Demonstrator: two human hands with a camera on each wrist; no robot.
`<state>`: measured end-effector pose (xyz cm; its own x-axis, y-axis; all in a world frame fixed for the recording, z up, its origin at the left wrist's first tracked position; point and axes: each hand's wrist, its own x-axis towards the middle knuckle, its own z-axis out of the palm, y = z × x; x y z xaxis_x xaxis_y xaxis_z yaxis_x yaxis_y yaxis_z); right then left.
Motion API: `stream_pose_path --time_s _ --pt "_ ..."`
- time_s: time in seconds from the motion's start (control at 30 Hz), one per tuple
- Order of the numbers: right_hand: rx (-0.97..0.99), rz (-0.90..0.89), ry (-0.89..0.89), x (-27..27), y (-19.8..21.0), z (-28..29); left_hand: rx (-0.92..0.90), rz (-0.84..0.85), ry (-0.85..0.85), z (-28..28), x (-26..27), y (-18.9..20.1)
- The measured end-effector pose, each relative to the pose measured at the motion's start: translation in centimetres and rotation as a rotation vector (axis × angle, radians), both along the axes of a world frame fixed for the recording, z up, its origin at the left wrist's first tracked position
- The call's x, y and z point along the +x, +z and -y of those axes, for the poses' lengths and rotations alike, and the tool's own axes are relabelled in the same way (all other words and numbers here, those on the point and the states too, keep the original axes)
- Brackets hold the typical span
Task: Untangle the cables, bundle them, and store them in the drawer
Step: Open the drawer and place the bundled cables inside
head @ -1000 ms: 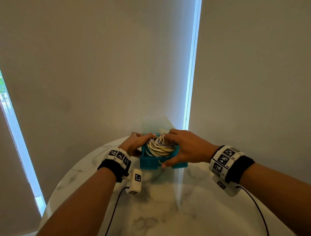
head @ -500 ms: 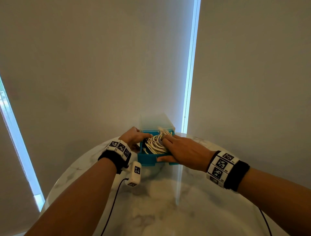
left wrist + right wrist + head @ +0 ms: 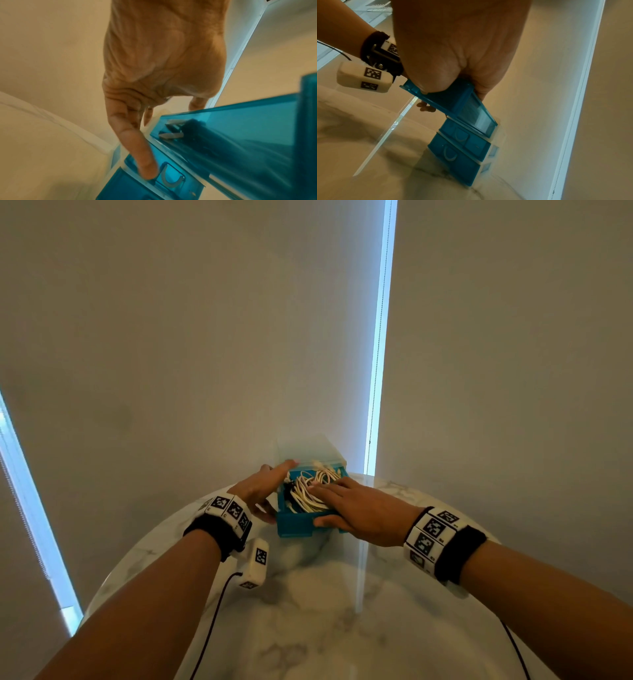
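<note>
A bundle of white cables (image 3: 303,493) lies coiled in the pulled-out blue drawer (image 3: 297,524) of a small drawer unit (image 3: 310,447) at the table's far edge. My right hand (image 3: 346,501) lies flat on the cables with straight fingers, its thumb against the drawer's front. My left hand (image 3: 263,486) is stretched along the drawer's left side, fingers straight. In the left wrist view, one finger (image 3: 145,166) touches a lower drawer front, and cable plugs (image 3: 171,135) show through the drawer wall (image 3: 248,128). In the right wrist view, my palm covers the drawer (image 3: 452,104) above the unit's lower drawers (image 3: 462,148).
The unit stands on a round white marble table (image 3: 308,618) close to a wall of grey blinds (image 3: 205,337). A bright gap between blinds (image 3: 380,337) runs down behind it. Black wires trail from both wrist cameras across the table.
My right hand went from curling over the cable bundle to lying flat on it inside the drawer. My left fingers left the cables and now stretch along the drawer's left side.
</note>
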<state>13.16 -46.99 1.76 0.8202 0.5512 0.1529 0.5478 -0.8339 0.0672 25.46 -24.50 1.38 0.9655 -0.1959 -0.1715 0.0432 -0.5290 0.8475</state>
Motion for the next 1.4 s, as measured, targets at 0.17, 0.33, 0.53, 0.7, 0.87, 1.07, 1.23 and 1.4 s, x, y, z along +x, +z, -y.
stream_pose_path --time_s 0.17,0.33,0.53,0.7,0.87,1.07,1.23,1.4 --pt "0.011 -0.029 0.001 0.3 -0.1 0.7 0.388 0.277 0.088 1.1 2.4 0.6" --pt "0.012 -0.029 0.045 0.5 0.3 1.1 0.641 0.503 -0.309 2.8 3.5 1.5" --pt "0.071 -0.018 0.071 3.1 -0.2 2.0 0.706 0.461 -0.424 1.9 2.7 2.5" --pt "0.050 -0.012 0.065 4.5 0.0 2.0 0.689 0.437 -0.462 1.5 3.0 2.9" --pt "-0.045 0.266 -0.018 5.5 -0.9 1.4 0.673 0.511 -0.430 0.8 3.8 2.1" --pt "0.337 0.232 -0.076 5.3 -2.0 0.9 0.619 0.450 -0.462 1.1 4.3 1.6" --pt "0.267 0.492 -0.104 6.5 -2.8 -0.5 0.604 0.434 -0.456 0.8 4.0 1.9" --pt "0.331 0.387 -0.207 6.9 -1.9 -0.8 0.577 0.444 -0.458 0.8 4.5 1.6"
